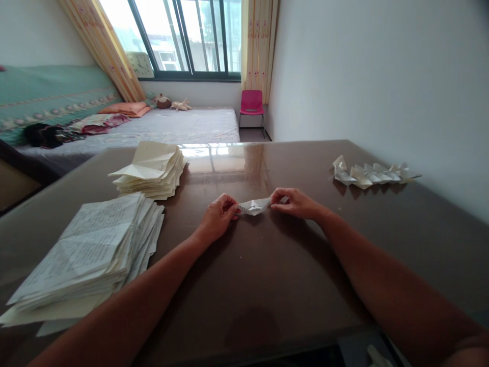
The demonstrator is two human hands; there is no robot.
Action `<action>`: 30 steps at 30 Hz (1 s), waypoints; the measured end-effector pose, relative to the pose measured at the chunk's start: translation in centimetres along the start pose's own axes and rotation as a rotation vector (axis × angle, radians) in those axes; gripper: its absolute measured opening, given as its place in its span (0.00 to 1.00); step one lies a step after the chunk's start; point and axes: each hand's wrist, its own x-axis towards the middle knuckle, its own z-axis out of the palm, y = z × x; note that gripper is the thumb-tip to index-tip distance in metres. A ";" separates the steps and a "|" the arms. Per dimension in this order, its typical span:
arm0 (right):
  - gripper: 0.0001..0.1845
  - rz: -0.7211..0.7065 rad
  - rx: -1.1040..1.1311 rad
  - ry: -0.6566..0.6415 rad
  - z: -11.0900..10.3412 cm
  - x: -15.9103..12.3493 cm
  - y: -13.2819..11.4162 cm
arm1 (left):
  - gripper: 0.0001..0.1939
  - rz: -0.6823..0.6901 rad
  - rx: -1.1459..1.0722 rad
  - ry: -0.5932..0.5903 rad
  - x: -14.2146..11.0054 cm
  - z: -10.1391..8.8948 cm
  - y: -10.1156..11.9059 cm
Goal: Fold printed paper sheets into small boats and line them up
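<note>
A small folded paper boat (255, 207) sits at the middle of the brown table, stretched between my two hands. My left hand (219, 216) pinches its left tip between thumb and fingers. At the opposite tip, my right hand (294, 203) grips the paper in the same way, fingers curled. Printed or written marks show on the boat's left side. Further right on the table stands a row of several folded paper boats (376, 174), close against one another.
Left of my arm lies a stack of written paper sheets (91, 244), with a yellowish paper stack (153, 171) behind it. The glossy table (244, 285) reflects the window. Beyond are a bed (198, 122), a pink chair (252, 103) and a white wall on the right.
</note>
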 end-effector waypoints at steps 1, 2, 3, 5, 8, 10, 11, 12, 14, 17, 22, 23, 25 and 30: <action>0.14 -0.024 -0.053 0.024 0.1 0.0 -0.3 | 0.14 0.019 0.036 0.000 -0.1 0.1 0.1; 0.16 -0.064 -0.098 0.067 0.2 -0.1 -0.7 | 0.13 0.041 0.082 0.003 -0.3 0.2 0.2; 0.18 -0.114 -0.136 0.125 0.5 -0.2 -1.3 | 0.12 0.066 0.134 0.007 -0.4 0.2 0.3; 0.16 -0.235 -0.200 0.281 1.0 -0.4 -2.7 | 0.11 0.119 0.248 0.014 -0.7 0.3 0.6; 0.12 -0.327 -0.338 0.365 1.7 -1.1 -5.0 | 0.09 0.210 0.405 0.020 -1.1 0.4 1.0; 0.13 -0.349 -0.425 0.284 1.9 -1.5 -6.1 | 0.08 0.255 0.479 0.014 -1.4 0.5 1.2; 0.15 -0.357 -0.461 0.236 2.0 -1.6 -6.3 | 0.08 0.268 0.506 0.005 -1.5 0.6 1.3; 0.16 -0.357 -0.493 0.194 2.0 -1.7 -6.4 | 0.07 0.277 0.528 -0.006 -1.6 0.7 1.4; 0.16 -0.338 -0.545 0.139 2.0 -1.7 -6.2 | 0.07 0.290 0.561 -0.023 -1.8 0.9 1.5; 0.12 -0.286 -0.596 0.100 2.1 -1.6 -5.5 | 0.07 0.307 0.573 -0.043 -2.0 1.2 1.6; 0.09 -0.207 -0.590 0.078 2.3 -1.3 -5.0 | 0.07 0.299 0.539 -0.085 -2.0 1.2 1.6; 0.08 -0.184 -0.577 0.078 2.4 -1.3 -5.0 | 0.07 0.286 0.529 -0.089 -1.9 1.1 1.5; 0.08 -0.138 -0.547 0.076 2.4 -1.1 -4.8 | 0.07 0.256 0.508 -0.092 -1.7 0.8 1.4; 0.08 -0.047 -0.483 0.076 2.7 -0.8 -4.0 | 0.07 0.236 0.488 -0.109 -1.5 0.4 1.3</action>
